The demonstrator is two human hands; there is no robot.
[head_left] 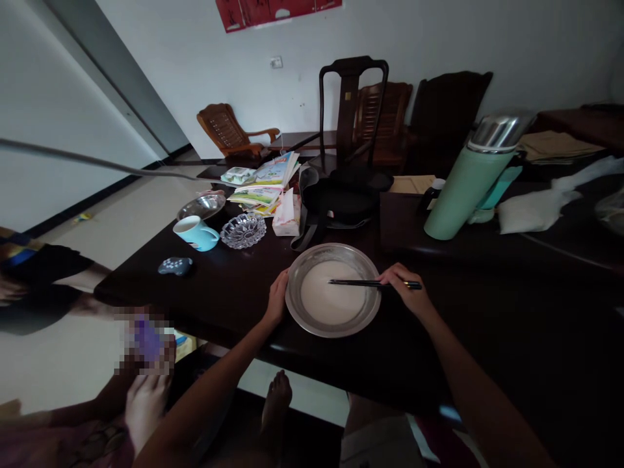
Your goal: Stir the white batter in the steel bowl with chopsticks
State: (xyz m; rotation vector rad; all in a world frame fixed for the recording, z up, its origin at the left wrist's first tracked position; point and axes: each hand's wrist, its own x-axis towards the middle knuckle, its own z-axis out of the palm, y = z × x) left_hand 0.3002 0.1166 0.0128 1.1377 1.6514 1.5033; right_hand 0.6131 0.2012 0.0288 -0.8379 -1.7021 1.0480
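A round metal bowl (291, 311) stands near the front edge of the dark table, with a smooth whitish liquid (329, 302) in it. My left hand (277, 299) grips the bowl's left side, its fingers curled against the wall. In my right hand (408, 290) is a pair of dark chopsticks (361, 283), held nearly level over the bowl's right rim. Their tips point left and meet the liquid near the middle; how deep they dip I cannot tell.
Left of the bowl are a light blue mug (195, 234), a game controller (175, 266) and a glass dish (242, 231). A black bag (341, 201) lies behind it. A green thermos (463, 188) and a plastic bag of white stuff (529, 209) stand right. Other people sit at left.
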